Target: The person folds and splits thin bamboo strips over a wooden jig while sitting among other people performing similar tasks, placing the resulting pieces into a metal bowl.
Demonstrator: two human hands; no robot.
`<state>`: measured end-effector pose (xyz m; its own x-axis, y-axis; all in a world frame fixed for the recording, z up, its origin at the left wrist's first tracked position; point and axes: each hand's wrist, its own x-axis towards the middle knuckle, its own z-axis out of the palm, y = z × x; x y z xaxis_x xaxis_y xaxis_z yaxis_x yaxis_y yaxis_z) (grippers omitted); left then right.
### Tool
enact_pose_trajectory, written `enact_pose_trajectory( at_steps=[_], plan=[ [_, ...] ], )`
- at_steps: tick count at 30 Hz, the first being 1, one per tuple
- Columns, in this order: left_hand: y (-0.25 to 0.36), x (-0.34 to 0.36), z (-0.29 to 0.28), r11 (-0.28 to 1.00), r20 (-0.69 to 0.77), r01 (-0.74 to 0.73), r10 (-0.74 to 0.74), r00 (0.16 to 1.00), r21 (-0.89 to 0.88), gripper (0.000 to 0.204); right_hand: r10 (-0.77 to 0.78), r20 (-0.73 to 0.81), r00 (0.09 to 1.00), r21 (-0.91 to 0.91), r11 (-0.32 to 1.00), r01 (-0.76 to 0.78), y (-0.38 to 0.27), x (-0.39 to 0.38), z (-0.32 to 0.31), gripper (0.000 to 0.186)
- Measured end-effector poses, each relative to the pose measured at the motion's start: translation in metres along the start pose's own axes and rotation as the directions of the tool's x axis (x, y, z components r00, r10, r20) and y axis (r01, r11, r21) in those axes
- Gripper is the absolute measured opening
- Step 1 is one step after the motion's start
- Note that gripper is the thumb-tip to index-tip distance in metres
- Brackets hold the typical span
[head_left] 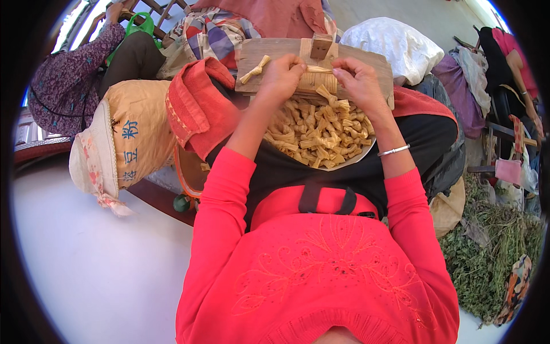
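Observation:
A thin, pale-yellow strip [318,69], which looks like tofu skin, stretches between my two hands. One end is pinched in the fingers of my left hand [282,74], the other in those of my right hand [360,83]. Both hands are over a worn wooden board [371,62] with an upright wooden block [321,46] on its far side. Left of my left hand, a single knotted strip [255,69] lies on the board. Below the hands, a heap of similar yellow knots [323,132] fills a round, pale-rimmed container [347,163] at my lap.
Red cloths [192,109] drape over my knees. A tan sack [143,123] with a pale hat [91,157] against it stands at left. A white sack [392,46] sits beyond the board. Dried green plants [487,269] lie at right. Other people sit at far left and right.

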<state>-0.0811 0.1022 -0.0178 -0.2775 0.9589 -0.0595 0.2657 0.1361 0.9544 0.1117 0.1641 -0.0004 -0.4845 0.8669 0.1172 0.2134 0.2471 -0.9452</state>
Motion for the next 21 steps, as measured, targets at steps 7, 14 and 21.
enact_pose_trajectory(
  at_steps=[7, 14, 21],
  plan=[
    [-0.009, -0.008, 0.001, 0.844, -0.174, -0.043, 0.159, 0.972, 0.534, 0.018, -0.071, 0.030, 0.997, -0.424, 0.902, 0.077, 0.003, -0.013, 0.000, 0.011],
    [0.024, -0.078, 0.018, 0.956, -0.096, -0.185, 0.212, 0.973, 0.228, 0.021, -0.486, -0.119, 0.866, -0.655, 0.694, 0.300, -0.023, -0.076, -0.026, 0.013],
    [0.018, -0.040, -0.039, 0.682, -0.412, 0.074, 0.348, 0.842, 0.728, 0.031, -0.150, -0.177, 0.973, -0.719, 0.694, -0.024, 0.004, -0.120, -0.034, 0.043]
  ],
)
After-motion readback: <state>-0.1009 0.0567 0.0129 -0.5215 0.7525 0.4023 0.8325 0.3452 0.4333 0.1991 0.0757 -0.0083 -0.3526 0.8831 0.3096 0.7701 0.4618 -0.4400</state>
